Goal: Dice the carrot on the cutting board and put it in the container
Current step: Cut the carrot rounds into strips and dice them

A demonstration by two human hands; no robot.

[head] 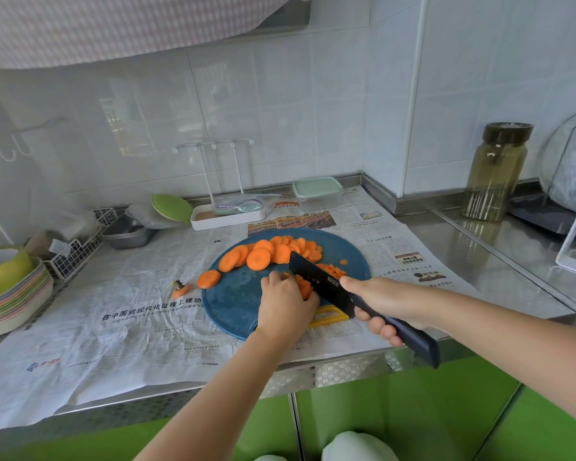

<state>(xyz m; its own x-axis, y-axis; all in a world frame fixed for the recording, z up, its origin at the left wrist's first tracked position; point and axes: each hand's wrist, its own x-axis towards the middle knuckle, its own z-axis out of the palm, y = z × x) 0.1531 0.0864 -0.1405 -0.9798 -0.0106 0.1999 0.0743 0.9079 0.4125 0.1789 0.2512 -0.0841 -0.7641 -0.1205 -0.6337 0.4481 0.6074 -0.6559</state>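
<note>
Pinning carrot slices (pixel 305 288) under left grip (pixel 285 306) | knife (pixel 323 281) alongside, in right grip (pixel 386 304)

Left hand (pixel 285 302) hides carrot stack (pixel 305 288) (mostly).

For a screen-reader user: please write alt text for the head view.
The right hand grips a black knife, cutting carrot slices that the left hand holds on a round blue cutting board. A lidded container sits behind on newspaper.
</note>
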